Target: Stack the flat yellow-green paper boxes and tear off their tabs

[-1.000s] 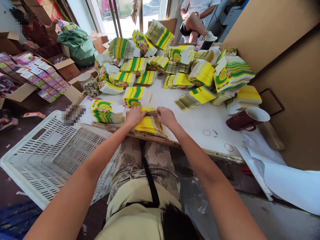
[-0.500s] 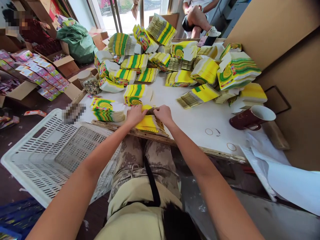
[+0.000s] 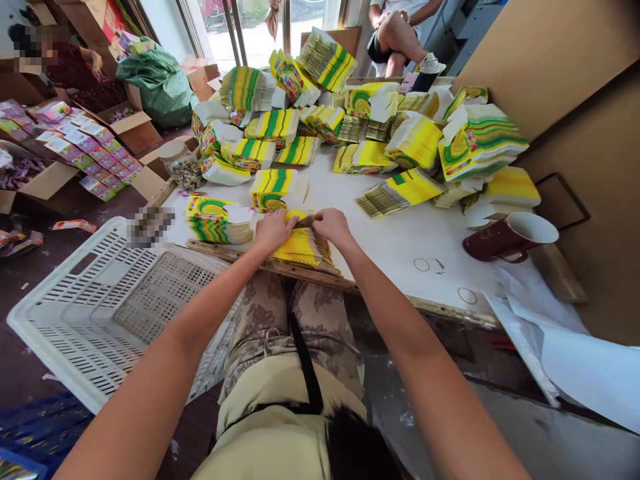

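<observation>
At the table's front edge, my left hand (image 3: 274, 231) is closed on the left part of a small yellow carton (image 3: 298, 214). My right hand (image 3: 332, 225) pinches the same carton's right end, where a grey-brown inner side shows. Most of the carton is hidden by my fingers. Right below lies a fanned stack of flat yellow cartons (image 3: 299, 247). Left of my left hand stands a bundle of green, yellow and white cartons (image 3: 218, 220). Another carton bundle (image 3: 274, 190) lies just beyond my hands.
Many carton bundles (image 3: 273, 127) are heaped along the back of the white table (image 3: 385, 240). A dark mug (image 3: 493, 241) lies tilted at the right, near rubber bands (image 3: 467, 295). A white plastic crate (image 3: 105, 300) stands left of my legs. A jar (image 3: 183, 167) sits at the left edge.
My right hand's fingers have curled in slightly at the carton's right end. The whole view has shifted a little; both hands stay over the same stack.
</observation>
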The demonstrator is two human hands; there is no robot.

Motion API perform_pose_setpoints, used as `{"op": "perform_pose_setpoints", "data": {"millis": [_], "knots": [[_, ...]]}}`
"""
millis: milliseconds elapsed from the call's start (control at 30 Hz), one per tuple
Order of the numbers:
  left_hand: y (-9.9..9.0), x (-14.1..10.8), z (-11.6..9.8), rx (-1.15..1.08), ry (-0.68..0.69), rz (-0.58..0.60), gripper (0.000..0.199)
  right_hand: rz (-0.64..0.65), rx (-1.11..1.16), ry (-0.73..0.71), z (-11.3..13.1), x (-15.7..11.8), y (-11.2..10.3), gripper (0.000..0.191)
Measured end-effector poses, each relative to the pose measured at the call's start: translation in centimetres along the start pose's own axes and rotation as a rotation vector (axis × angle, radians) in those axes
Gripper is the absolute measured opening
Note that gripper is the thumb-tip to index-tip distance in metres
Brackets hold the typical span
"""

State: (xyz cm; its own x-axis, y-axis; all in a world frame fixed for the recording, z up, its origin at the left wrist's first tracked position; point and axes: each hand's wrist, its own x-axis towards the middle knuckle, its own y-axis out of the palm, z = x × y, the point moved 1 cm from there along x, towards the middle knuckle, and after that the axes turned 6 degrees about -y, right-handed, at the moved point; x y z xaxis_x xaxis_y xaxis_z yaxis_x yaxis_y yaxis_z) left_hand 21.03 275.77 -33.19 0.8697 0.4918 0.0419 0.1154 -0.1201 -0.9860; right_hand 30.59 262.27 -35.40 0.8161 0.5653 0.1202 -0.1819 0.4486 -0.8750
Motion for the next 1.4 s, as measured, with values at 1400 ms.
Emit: {"op": "perform_pose_setpoints", "data": {"millis": [1400], "knots": [[0.0, 0.1, -0.1, 0.001, 0.013, -0.020, 0.042, -0.260, 0.367, -0.136, -3.3, -2.0, 0.0, 0.014]]}}
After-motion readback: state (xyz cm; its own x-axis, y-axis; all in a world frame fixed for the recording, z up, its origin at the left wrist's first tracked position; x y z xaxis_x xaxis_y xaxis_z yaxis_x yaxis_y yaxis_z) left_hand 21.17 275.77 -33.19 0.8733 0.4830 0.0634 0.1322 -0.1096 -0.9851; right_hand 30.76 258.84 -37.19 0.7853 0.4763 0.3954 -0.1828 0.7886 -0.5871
